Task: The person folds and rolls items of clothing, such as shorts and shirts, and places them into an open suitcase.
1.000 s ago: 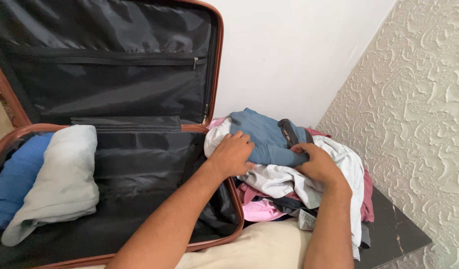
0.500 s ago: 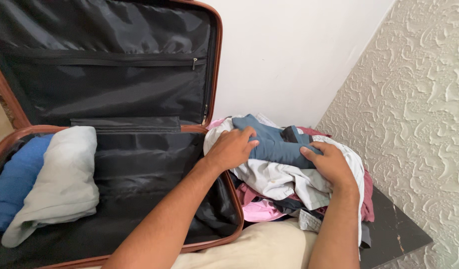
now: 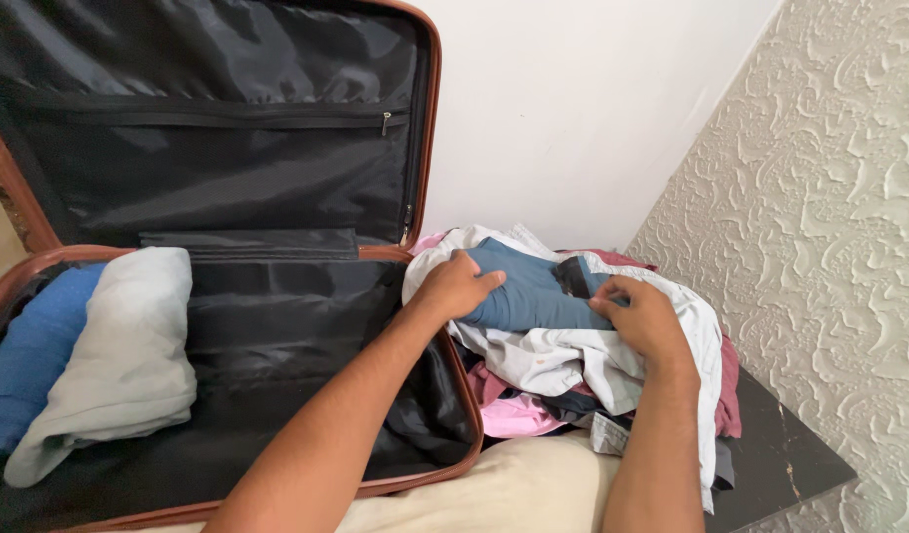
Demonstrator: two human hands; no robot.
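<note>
A grey-blue garment (image 3: 533, 294) lies on top of a pile of clothes (image 3: 573, 370) to the right of an open suitcase (image 3: 430, 138). My left hand (image 3: 454, 287) grips the garment's left edge. My right hand (image 3: 640, 316) pinches its right end, where a dark band shows. Both hands press it into a flat fold on the pile. Inside the suitcase's lower half lie a folded pale grey garment (image 3: 118, 355) and a blue one (image 3: 30, 350) at the left.
The suitcase lid stands upright with a zipped black lining. A white wall rises behind the pile and a rough textured wall (image 3: 829, 227) closes in on the right. The pile rests on a dark surface (image 3: 780, 464). A cream fabric (image 3: 504, 489) lies near me.
The grey-blue garment has been flattened and folded lower onto the pile. Both hands shifted slightly along it, the right hand now pinching its right end.
</note>
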